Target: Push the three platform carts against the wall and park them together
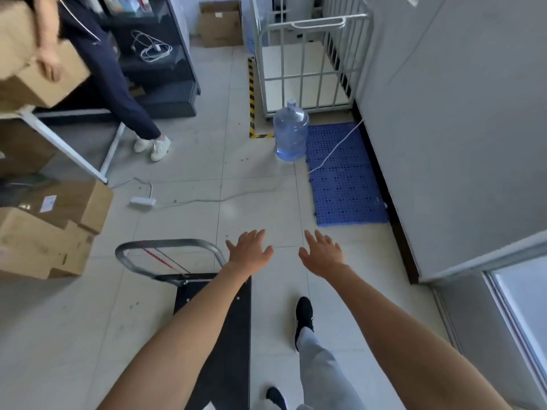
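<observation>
One platform cart (225, 335) with a black deck stands on the floor below me, partly hidden by my left forearm. Its metal loop handle (165, 245) rises at the far end. My left hand (248, 253) hovers just right of the handle with fingers spread, touching nothing. My right hand (321, 255) is stretched out beside it, fingers straight, holding nothing. The grey wall (444, 128) runs along the right. A white cage trolley (307, 63) stands against that wall farther ahead. No other platform cart is in view.
A water jug (291, 131) and a blue perforated mat (343, 176) lie by the wall ahead. A power strip (143, 201) and its cable cross the floor. Cardboard boxes (50, 229) are stacked at left. Another person (118, 84) carrying a box stands far left.
</observation>
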